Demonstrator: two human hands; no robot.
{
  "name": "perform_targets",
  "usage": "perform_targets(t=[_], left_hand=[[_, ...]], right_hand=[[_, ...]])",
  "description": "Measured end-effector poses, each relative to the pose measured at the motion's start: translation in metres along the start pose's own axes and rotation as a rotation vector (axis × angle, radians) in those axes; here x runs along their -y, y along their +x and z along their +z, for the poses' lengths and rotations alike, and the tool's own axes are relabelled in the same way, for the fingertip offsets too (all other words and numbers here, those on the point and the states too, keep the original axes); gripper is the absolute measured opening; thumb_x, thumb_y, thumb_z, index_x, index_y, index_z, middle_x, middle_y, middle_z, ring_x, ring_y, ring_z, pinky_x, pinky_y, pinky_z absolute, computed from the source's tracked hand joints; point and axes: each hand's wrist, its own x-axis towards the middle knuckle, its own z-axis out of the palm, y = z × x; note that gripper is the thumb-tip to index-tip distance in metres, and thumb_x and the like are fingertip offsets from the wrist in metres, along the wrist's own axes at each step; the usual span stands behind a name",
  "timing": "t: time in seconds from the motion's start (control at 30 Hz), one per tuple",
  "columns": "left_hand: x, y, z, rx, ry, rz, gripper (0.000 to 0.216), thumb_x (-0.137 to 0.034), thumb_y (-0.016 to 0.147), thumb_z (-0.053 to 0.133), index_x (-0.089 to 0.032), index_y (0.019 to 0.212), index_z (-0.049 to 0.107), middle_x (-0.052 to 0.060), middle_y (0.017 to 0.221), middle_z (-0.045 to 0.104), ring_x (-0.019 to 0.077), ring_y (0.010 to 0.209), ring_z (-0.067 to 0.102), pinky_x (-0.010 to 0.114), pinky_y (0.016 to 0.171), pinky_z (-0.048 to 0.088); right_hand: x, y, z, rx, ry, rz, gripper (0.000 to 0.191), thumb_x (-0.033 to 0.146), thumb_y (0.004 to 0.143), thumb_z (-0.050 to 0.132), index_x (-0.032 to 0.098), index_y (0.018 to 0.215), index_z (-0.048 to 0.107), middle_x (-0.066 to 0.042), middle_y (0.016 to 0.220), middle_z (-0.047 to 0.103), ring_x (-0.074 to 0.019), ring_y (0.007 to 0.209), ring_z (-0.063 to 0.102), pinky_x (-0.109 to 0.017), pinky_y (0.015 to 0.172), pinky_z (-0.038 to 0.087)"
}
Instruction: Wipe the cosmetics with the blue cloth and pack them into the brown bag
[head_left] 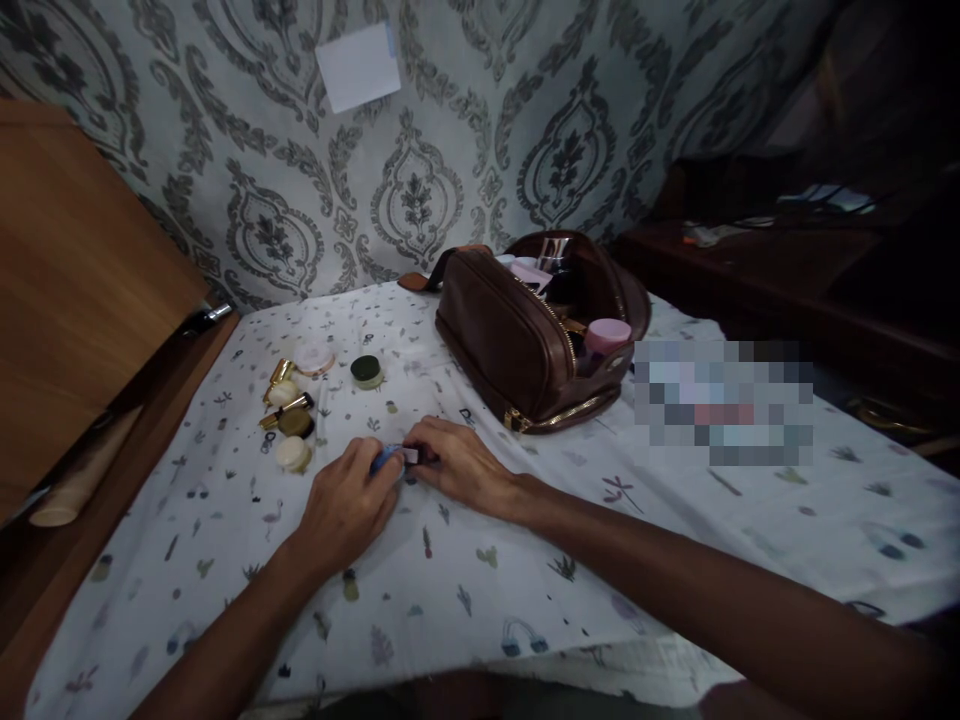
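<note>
My left hand (346, 502) is closed around a small, crumpled-looking blue item (387, 461) whose kind I cannot make out. The fingers of my right hand (465, 468) pinch a small tube-like piece (412, 456) with a pale side and a dark end. Both pieces meet between the fingertips, just above the patterned cloth; my fingers cover much of them. Beyond my left hand lie a cream-lidded jar (292, 454), a gold-and-black cosmetic tube (287, 410) and a dark-lidded jar (366, 371).
A brown leather cosmetic bag (504, 335) lies unzipped behind my right hand, with a pink-lidded jar (608, 334) inside. A blurred patch (724, 403) hides things at right. A wooden panel (90, 290) borders the left side; a patterned wall (420, 190) stands behind.
</note>
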Motion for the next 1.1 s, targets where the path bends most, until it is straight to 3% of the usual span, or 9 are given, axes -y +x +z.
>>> perform_targets(t=[0.37, 0.67, 0.87, 1.1], left_hand=[[0.008, -0.001, -0.006, 0.172, 0.098, -0.176, 0.012, -0.016, 0.085, 0.052, -0.019, 0.093, 0.060, 0.007, 0.090, 0.056, 0.0230, 0.083, 0.058, 0.030, 0.054, 0.044], [0.010, -0.003, -0.006, 0.227, -0.028, -0.252, 0.016, -0.018, 0.085, 0.050, -0.018, 0.097, 0.061, 0.009, 0.097, 0.058, 0.0239, 0.091, 0.058, 0.032, 0.063, 0.050], [0.010, -0.002, -0.010, 0.313, -0.011, -0.313, 0.018, -0.018, 0.085, 0.051, -0.017, 0.099, 0.061, 0.010, 0.102, 0.059, 0.0257, 0.094, 0.060, 0.033, 0.059, 0.049], [0.014, -0.002, -0.012, 0.328, 0.020, -0.413, 0.015, -0.017, 0.085, 0.052, -0.017, 0.097, 0.061, 0.010, 0.103, 0.059, 0.0247, 0.094, 0.060, 0.031, 0.058, 0.048]], right_hand=[[0.000, -0.001, -0.003, 0.017, 0.063, 0.047, 0.022, 0.007, 0.083, 0.066, 0.020, 0.100, 0.067, 0.002, 0.078, 0.063, -0.0131, 0.068, 0.057, -0.023, 0.065, 0.042], [0.000, -0.001, 0.000, 0.023, 0.159, 0.116, 0.022, 0.031, 0.086, 0.066, 0.021, 0.105, 0.066, 0.002, 0.073, 0.063, -0.0140, 0.065, 0.055, -0.024, 0.060, 0.042], [0.000, -0.001, 0.004, -0.015, 0.245, 0.195, 0.027, 0.034, 0.082, 0.066, 0.019, 0.105, 0.065, 0.002, 0.071, 0.061, -0.0141, 0.061, 0.055, -0.026, 0.058, 0.044], [-0.002, 0.000, 0.007, -0.054, 0.332, 0.229, 0.030, 0.038, 0.077, 0.070, 0.019, 0.099, 0.066, 0.002, 0.066, 0.058, -0.0136, 0.056, 0.053, -0.026, 0.054, 0.044]])
